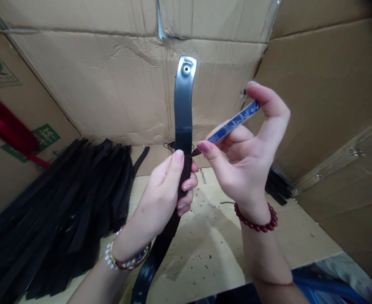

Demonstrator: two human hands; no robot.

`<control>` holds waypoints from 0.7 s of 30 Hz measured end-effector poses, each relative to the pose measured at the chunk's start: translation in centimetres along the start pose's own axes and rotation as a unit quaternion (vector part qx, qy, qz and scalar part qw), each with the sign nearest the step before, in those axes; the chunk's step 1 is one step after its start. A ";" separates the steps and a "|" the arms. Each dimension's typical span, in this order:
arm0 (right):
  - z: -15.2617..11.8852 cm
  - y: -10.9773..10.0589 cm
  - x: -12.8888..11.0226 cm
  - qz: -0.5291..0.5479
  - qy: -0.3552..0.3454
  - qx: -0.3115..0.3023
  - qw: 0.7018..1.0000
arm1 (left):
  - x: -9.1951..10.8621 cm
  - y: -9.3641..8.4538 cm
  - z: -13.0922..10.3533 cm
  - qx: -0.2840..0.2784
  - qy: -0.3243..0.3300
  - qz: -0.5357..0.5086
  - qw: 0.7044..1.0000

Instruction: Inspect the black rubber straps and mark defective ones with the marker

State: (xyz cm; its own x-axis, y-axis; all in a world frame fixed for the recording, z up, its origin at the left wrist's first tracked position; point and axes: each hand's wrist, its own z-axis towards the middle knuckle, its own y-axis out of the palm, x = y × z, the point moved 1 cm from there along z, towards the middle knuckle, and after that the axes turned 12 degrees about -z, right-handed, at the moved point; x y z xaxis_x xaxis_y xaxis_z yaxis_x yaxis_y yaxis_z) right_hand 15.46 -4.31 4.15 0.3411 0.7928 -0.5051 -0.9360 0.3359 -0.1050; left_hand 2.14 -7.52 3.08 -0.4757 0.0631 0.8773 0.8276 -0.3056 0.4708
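Observation:
My left hand (169, 181) is wrapped round a long, curved black metal strip (183, 105), its thumb lying along the front. The strip's upper end is shiny, with a round hole in it, and its lower end runs down towards the bottom edge. A dark woven sleeve (186, 175) covers the strip where I grip it. In my right hand (245, 147) is a slim blue tool (233, 122) with white lettering, pinched by the thumb near its dark tip. That tip meets the sleeve's upper edge, just beside my left thumb.
A large heap of black strips (62, 215) lies on the left. More dark strips (279, 185) lie at the right. Cardboard walls (109, 84) surround the pale tabletop (214, 253), which has dark scraps scattered over it. Something red (11, 122) hangs at the left.

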 end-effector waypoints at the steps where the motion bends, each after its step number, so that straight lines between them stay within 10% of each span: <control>1: 0.0 0.0 0.1 -0.002 -0.002 -0.005 1.000 | -0.1 0.0 0.0 -0.002 -0.001 0.000 1.000; 21: 0.3 -0.8 1.0 -0.018 -0.008 -0.071 0.997 | -0.4 0.4 -0.1 0.017 -0.022 0.024 0.999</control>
State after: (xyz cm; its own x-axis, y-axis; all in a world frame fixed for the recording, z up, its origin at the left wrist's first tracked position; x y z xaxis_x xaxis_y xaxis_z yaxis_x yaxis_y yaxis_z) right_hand 16.54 -3.64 3.98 0.3745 0.7899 -0.4856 -0.9258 0.2899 -0.2425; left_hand 2.60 -7.74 2.91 -0.4228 0.0916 0.9016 0.8587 -0.2775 0.4309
